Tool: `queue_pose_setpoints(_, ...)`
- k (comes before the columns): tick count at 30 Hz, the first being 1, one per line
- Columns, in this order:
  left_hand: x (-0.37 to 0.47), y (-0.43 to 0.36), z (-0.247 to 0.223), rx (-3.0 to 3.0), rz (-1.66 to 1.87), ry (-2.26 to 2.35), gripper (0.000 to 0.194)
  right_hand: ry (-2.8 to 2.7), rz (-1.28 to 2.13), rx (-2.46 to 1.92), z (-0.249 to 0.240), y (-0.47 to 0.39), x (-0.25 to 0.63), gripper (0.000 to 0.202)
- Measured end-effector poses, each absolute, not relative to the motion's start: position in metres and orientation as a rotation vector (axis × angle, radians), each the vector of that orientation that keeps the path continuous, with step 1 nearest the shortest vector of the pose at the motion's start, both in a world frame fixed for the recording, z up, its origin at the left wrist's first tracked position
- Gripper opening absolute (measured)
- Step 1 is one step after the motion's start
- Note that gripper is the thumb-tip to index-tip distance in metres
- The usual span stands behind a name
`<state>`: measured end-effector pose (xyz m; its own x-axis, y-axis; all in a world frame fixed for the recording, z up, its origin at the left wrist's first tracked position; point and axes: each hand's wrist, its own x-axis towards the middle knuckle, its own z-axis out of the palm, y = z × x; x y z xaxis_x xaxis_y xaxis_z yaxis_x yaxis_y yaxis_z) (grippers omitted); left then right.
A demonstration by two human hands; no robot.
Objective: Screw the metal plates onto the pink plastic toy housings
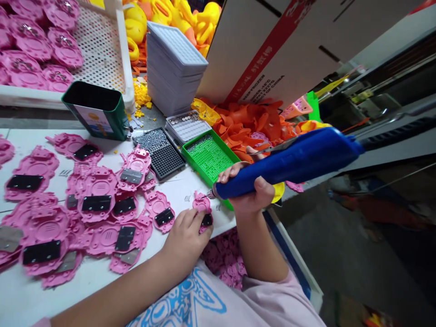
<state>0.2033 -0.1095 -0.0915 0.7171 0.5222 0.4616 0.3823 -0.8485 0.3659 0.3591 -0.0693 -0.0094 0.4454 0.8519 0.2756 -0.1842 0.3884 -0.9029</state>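
Note:
My right hand (pixel 254 195) is wrapped round a blue electric screwdriver (pixel 289 163), whose cable runs off to the right. Its thin bit points left and down at a small pink plastic housing (pixel 201 202) on the white table; whether the tip touches cannot be made out. My left hand (pixel 187 234) rests on that housing, fingers closed on its lower part beside a black plate. Close by on the left lies another pink housing (pixel 159 210) with a black plate. Just behind the screwdriver's tip is a green perforated tray (pixel 213 156) with small metal pieces in it.
Many pink housings (pixel 97 193) lie piled on the left. A black grid tray (pixel 160 152), a green tin (pixel 97 111) and stacked white trays (pixel 175 68) stand behind. Orange parts (pixel 245 122) lean by a large carton (pixel 272 50). A white crate (pixel 98 41) holds more pink parts.

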Motion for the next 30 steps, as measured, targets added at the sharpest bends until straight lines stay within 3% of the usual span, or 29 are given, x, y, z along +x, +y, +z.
queue_pose_setpoints(15, 0.204, -0.112, -0.091, 2.648, 0.84, 0.737, 0.018, -0.878, 0.812, -0.958, -0.023, -0.071, 0.359, 0.031)
queue_pose_setpoints(21, 0.207, -0.11, -0.089, 2.633, 0.829, 0.739, 0.012, -1.098, 0.854, -0.923, -0.023, -0.071, 0.353, 0.044)
queue_pose_setpoints(30, 0.205, -0.11, -0.085, 2.627, 0.76, 0.747, 0.012, -1.057, 0.897, -0.929, -0.026, -0.07, 0.357, 0.037)
